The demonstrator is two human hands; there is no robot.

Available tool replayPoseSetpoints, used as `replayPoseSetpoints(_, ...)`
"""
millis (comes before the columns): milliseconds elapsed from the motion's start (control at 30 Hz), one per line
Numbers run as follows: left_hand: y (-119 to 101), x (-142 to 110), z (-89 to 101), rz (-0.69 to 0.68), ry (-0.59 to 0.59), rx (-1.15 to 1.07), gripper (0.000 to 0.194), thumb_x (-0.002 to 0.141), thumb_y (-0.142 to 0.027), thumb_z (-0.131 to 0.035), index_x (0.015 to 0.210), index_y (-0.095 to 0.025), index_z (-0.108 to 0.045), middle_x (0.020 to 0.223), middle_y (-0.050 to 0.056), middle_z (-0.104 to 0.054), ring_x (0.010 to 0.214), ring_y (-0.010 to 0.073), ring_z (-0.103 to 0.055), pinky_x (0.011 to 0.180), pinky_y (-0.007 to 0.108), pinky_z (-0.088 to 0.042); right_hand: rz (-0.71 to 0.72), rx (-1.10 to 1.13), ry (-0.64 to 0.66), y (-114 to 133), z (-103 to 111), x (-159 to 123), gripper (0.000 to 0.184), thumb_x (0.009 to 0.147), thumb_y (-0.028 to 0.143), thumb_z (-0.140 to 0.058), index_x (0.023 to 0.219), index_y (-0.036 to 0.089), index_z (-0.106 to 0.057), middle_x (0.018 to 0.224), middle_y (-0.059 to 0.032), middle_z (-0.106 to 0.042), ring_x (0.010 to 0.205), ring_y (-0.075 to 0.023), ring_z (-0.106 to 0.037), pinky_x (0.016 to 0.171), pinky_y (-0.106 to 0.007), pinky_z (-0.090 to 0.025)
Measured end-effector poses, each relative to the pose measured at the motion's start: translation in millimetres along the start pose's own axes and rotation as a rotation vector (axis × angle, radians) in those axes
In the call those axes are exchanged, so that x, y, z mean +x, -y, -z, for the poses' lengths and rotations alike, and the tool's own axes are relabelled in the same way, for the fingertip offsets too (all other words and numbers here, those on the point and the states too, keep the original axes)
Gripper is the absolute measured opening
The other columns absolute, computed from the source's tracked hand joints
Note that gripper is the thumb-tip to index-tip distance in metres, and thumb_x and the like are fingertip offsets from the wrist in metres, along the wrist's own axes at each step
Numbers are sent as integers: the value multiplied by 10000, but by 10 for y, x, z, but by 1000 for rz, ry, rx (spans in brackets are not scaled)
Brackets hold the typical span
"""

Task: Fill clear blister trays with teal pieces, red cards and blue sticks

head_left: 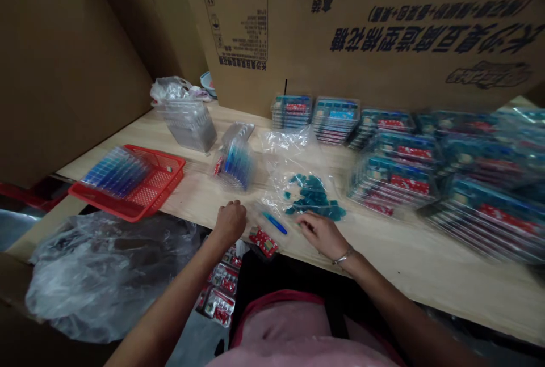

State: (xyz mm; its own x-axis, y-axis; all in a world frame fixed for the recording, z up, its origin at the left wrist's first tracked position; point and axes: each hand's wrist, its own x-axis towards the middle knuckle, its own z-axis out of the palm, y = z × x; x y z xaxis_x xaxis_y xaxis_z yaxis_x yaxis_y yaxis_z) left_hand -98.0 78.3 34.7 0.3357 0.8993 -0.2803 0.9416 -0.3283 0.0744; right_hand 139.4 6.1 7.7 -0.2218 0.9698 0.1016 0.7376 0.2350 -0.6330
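Note:
My left hand [231, 223] is curled closed just left of a clear plastic tray [258, 215]; whatever its fingers may hold is hidden. In the tray lies a blue pen [276, 223], and a red patterned packet [263, 241] is at its near end, by the table edge. My right hand [322, 235], with a bracelet at the wrist, has its fingers bent together in front of small teal pieces [313, 191]. Those pieces lie loose on or in a clear plastic bag [285, 154]. Between the right fingers I cannot make out anything.
Several stacks of filled trays [392, 180] occupy the right side. On the left are a red basket [164, 185] with blue pens, a stack of clear trays [191, 126] and a filled stack [238, 165]. A large carton [298, 43] stands behind; plastic sheeting [106, 276] hangs below left.

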Motion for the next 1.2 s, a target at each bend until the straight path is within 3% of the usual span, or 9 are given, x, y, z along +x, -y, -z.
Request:
replayPoseSetpoints(133, 86, 9, -4, -13, 22, -61, 190, 754, -101, -518, 800, -119, -702, 908, 134, -647, 867, 209, -621, 752, 280, -453, 52, -226, 23, 119, -15, 26, 219, 893, 174, -433, 895, 187, -652, 907, -61, -589, 797, -150, -585, 713, -247, -471)
replayPoseSetpoints(267, 162, -31, 47, -40, 36, -87, 159, 765, -156, -569, 839, -169, -709, 878, 78, -678, 828, 170, -631, 747, 240, -450, 189, -342, 243, 595, -287, 328, 219, 907, 267, -478, 879, 177, -675, 918, -74, -623, 777, -161, -603, 689, -248, -479)
replayPoseSetpoints(400, 152, -14, 59, -68, 71, -30, 133, 762, -161, -583, 809, -144, -706, 841, 106, -685, 814, 199, -641, 740, 262, -467, 181, -456, 387, 849, -519, 588, 219, 870, 192, -487, 884, 121, -694, 953, -130, -634, 754, -209, -621, 638, -300, -492)
replayPoseSetpoints(500, 110, 36, 20, -81, 80, 28, 156, 751, -107, -559, 827, -105, -696, 886, 163, -671, 880, 241, -641, 785, 306, -474, 199, -457, 404, 873, -534, 631, 216, 848, 167, -492, 887, 111, -696, 945, -137, -638, 767, -219, -625, 641, -303, -490)
replayPoseSetpoints(600, 81, 70, -7, -80, 85, 61, 221, 746, -65, -515, 890, -93, -679, 926, 182, -659, 912, 255, -641, 788, 325, -484, 187, -438, 374, 794, -349, 532, 205, 857, 208, -495, 913, 132, -677, 969, -121, -630, 797, -209, -621, 664, -289, -481)
replayPoseSetpoints(733, 66, 73, 7, -70, 92, 70, 245, 737, -74, -497, 912, -84, -669, 948, 189, -652, 931, 270, -638, 786, 336, -490, -30, -456, 210, 508, 86, 235, 176, 886, 218, -472, 920, 168, -637, 991, -90, -599, 820, -177, -610, 677, -251, -451)
replayPoseSetpoints(833, 59, 64, 26, -64, 92, 64, 236, 720, -93, -516, 898, -87, -671, 958, 184, -649, 938, 271, -632, 789, 330, -487, -170, -502, 152, 362, 231, 71, 159, 867, 145, -479, 930, 152, -624, 993, -98, -583, 782, -166, -605, 638, -243, -429)
replayPoseSetpoints(1067, 100, 20, 48, -77, 80, 71, 185, 758, -162, -526, 837, -131, -690, 956, 138, -650, 909, 223, -632, 777, 278, -468, 158, -438, 447, 694, -238, 251, 178, 862, 176, -503, 816, 199, -674, 935, -67, -642, 730, -171, -596, 604, -251, -409)
replayPoseSetpoints(1200, 129, 35, 44, -92, 82, 73, 179, 760, -178, -527, 805, -138, -696, 946, 127, -646, 882, 209, -634, 775, 263, -463, 233, -425, 446, 727, -250, 329, 144, 841, 161, -517, 861, 187, -657, 959, -71, -641, 748, -175, -591, 610, -252, -414)
